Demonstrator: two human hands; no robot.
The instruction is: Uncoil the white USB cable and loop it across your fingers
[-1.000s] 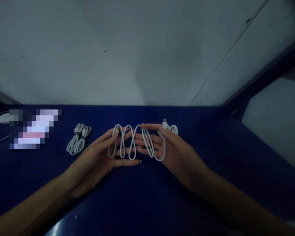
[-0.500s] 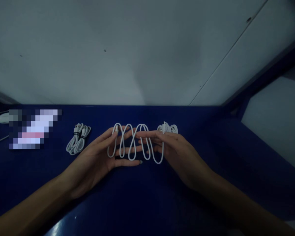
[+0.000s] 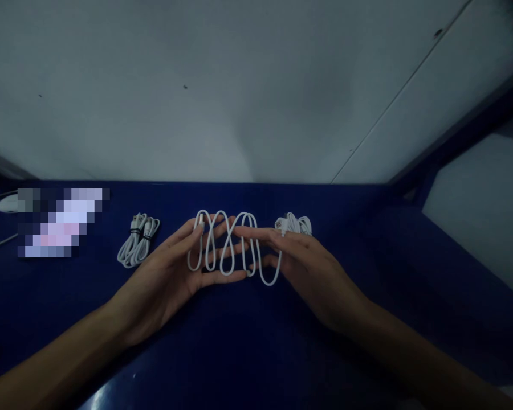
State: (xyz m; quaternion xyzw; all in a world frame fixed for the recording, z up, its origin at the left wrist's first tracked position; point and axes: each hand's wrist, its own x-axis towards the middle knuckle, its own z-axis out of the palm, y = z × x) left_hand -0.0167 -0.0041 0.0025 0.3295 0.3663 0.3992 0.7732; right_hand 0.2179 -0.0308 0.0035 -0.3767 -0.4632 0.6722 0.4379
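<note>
A white cable (image 3: 233,245) lies in several side-by-side loops on the dark blue table (image 3: 256,341), between my two hands. My left hand (image 3: 175,273) is palm-up at the left end of the loops, fingers stretched out under and against the cable, the plug end by its fingertips. My right hand (image 3: 308,267) lies over the right end, fingers extended and pressing on the loops. Neither hand grips anything.
A bundled white cable (image 3: 137,246) tied with dark bands lies to the left. Another white cable pile (image 3: 297,224) sits just behind my right hand. A blurred patch and a white object (image 3: 6,203) are at far left. A pale wall rises behind the table.
My right hand has slid left and turned palm-down over the loops, pushing them closer together. The left hand has barely moved.
</note>
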